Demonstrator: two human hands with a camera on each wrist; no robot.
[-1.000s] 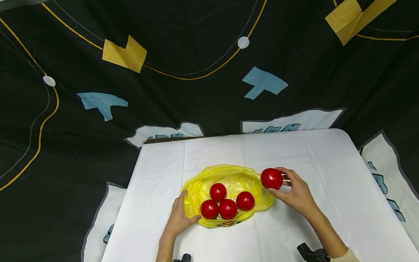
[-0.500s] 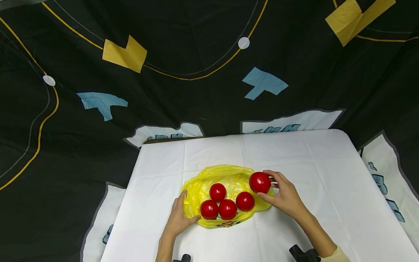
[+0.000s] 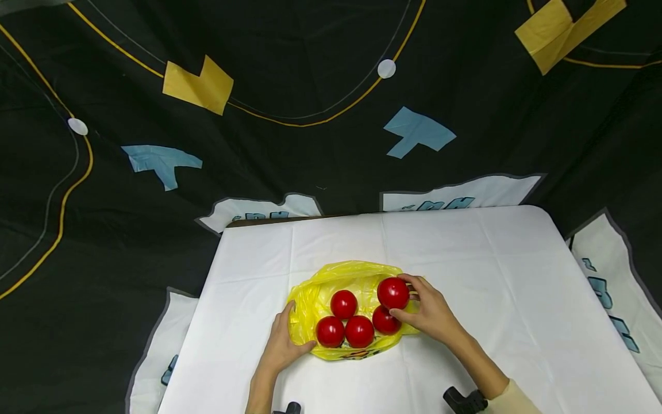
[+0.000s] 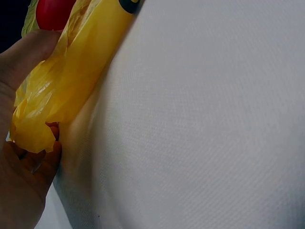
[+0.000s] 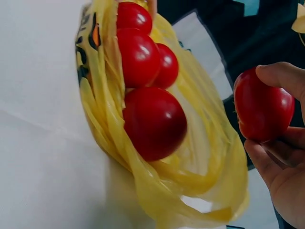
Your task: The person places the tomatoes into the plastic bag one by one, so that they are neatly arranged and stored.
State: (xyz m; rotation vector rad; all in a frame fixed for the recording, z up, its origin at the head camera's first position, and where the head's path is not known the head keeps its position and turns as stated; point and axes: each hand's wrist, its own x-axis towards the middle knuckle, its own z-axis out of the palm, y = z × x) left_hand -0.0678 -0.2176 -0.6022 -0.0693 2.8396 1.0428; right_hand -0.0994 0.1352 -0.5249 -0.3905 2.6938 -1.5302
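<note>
Your right hand (image 3: 431,313) had carried the red tomato (image 3: 393,292) leftward since the earlier frames, from beside the yellow plastic bag (image 3: 315,296) to over its right end, just above one of the four tomatoes (image 3: 344,303) already lying inside; your fingers (image 3: 414,283) were curled round the fruit, pinching it between thumb and fingertips; your left hand (image 3: 281,345) pinched the bag's left edge, thumb and fingers gathered on the film, as the left wrist view showed. To set it well, you needed to lower it into the free hollow at the far right of the bag rather than onto the tomato below, which looked likely to roll; keeping the left edge held taut seemed wise, since the thin film could fold over the opening. Around you lay the white desk (image 3: 481,253) cloth, and behind it a black backdrop (image 3: 289,86) with yellow and blue patches; nothing else stood near the bag.
</note>
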